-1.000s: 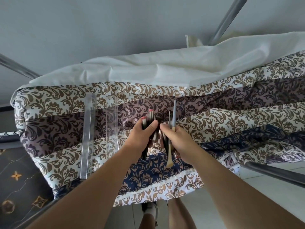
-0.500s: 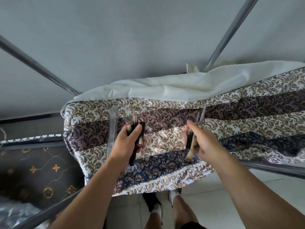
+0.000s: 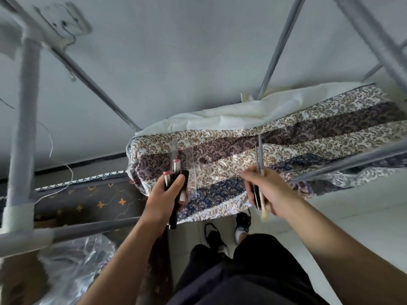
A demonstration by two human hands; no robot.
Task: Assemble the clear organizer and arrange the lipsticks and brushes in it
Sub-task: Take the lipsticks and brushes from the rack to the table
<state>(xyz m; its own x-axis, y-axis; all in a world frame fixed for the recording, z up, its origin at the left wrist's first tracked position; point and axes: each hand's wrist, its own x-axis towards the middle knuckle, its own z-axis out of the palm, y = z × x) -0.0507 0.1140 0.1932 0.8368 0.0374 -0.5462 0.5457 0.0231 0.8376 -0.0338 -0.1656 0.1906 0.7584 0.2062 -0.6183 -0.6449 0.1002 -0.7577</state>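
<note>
— Clear acrylic, was it? Where did the organizer panels [image 3: 176, 150] lie?
— Flat on the patterned quilt [image 3: 286, 150], near its left end, just beyond the left hand [image 3: 164, 197]; hard to trace against the print.
— And the hands?
— Left hand gripped a bunch of lipsticks [image 3: 175, 172], black tubes with pink ends; right hand [image 3: 267, 190] curled round several brushes [image 3: 259, 164], grey handles upward, pale bristles below.
— Any writing?
— None legible; grey bed-frame bars [image 3: 343, 166] crossed over the quilt; a white sheet [image 3: 231, 115] lay behind.
</note>
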